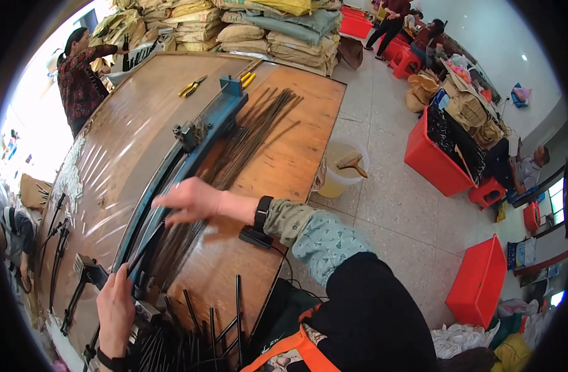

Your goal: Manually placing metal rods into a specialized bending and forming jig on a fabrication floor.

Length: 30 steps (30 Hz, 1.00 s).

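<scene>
My left hand (115, 305), closed, grips a slim black tube (147, 250) that slants up alongside a long blue metal rail (217, 126). Above the tube's far end is my right hand (189, 197), slightly blurred, with its fingers apart over the rail; nothing shows in its grasp. Under and beyond my right wrist lies a bundle of thin brown metal rods (259, 133) on the wooden board. A small metal clamp block (191, 135) sits on the rail. Several black tubes (172, 344) are heaped by the near edge, partly hidden.
Yellow-handled pliers (192, 87) lie across the table (141, 93). A bucket with a brush (352, 162) stands right of the board. Red bins (442, 155) and stools line the right floor. Stacked sacks (246, 37) fill the back. A person (82, 80) works at the far left.
</scene>
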### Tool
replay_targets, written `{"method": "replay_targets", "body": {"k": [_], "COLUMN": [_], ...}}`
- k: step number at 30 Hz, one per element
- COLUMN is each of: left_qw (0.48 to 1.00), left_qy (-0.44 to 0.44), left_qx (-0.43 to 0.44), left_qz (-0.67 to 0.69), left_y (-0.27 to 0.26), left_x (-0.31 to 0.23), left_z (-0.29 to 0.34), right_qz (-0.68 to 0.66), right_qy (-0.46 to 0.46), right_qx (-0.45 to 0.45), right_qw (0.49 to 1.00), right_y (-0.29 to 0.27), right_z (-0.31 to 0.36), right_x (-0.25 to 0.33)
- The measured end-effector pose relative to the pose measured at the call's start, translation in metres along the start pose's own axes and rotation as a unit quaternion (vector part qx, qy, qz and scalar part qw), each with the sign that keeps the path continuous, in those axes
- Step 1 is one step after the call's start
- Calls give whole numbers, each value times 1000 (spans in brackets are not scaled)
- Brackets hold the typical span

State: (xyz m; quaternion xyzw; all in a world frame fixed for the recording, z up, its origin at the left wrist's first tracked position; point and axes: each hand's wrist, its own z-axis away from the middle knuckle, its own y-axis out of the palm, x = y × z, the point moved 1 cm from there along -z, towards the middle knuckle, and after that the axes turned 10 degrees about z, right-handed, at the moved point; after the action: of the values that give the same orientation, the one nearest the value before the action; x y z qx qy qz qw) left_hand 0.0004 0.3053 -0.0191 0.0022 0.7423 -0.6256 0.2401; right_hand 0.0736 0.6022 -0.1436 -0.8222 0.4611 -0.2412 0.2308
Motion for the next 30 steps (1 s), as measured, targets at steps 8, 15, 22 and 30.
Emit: {"method": "replay_targets", "body": {"k": [8, 15, 22, 30], "left_qw": [996, 990, 980, 935], "left_qy": [-76, -16, -93, -74], "left_qx": [-9, -73, -119, -294], "left_qz": [-40, -118, -129, -183], "left_y": [-12, -21, -34, -72], "left_x": [9, 10, 9, 47], "left_z": [23, 64, 95, 151], "right_qz": [5, -141, -104, -34], "right_qy": [259, 74, 143, 107], "right_qx": [79, -41, 24, 46], "right_qw": [963, 986, 984, 993], "right_y": [-3, 23, 28, 34], "right_z": [-2, -38, -29, -34], "right_x": [26, 95, 100, 66]}}
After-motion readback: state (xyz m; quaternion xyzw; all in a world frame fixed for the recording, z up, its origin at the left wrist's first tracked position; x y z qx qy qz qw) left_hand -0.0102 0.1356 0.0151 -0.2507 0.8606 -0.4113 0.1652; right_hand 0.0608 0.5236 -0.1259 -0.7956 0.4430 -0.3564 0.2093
